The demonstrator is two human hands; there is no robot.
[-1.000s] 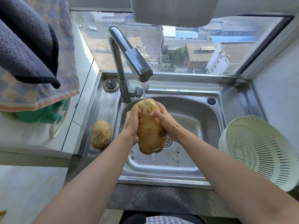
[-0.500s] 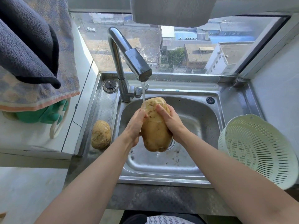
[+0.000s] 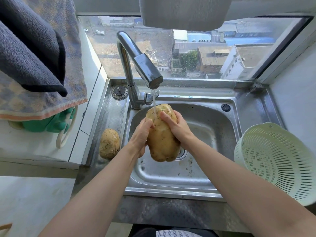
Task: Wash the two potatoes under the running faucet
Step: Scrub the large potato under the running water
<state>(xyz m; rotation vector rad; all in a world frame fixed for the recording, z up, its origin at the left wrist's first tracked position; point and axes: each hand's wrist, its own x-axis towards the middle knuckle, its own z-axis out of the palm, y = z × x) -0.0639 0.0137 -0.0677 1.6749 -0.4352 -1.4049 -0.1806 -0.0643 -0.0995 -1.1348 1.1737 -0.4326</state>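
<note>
A large wet potato (image 3: 162,142) stands upright over the steel sink (image 3: 210,132), its top under the thin stream from the chrome faucet (image 3: 142,65). My left hand (image 3: 142,135) grips its left side, thumb on the front. My right hand (image 3: 177,127) grips its right side, thumb across the upper front. A second, smaller, dirt-speckled potato (image 3: 109,143) lies on the steel ledge left of the basin, apart from both hands.
A pale green plastic colander (image 3: 273,161) rests tilted on the sink's right edge. A sink strainer plug (image 3: 119,92) sits behind the ledge. Towels (image 3: 34,57) hang at upper left over green rubber gloves (image 3: 51,122). A window lies behind the faucet.
The potato has turned in my hands and shifted slightly right and up under the stream. My thumbs have slid across its front. The second potato has not moved.
</note>
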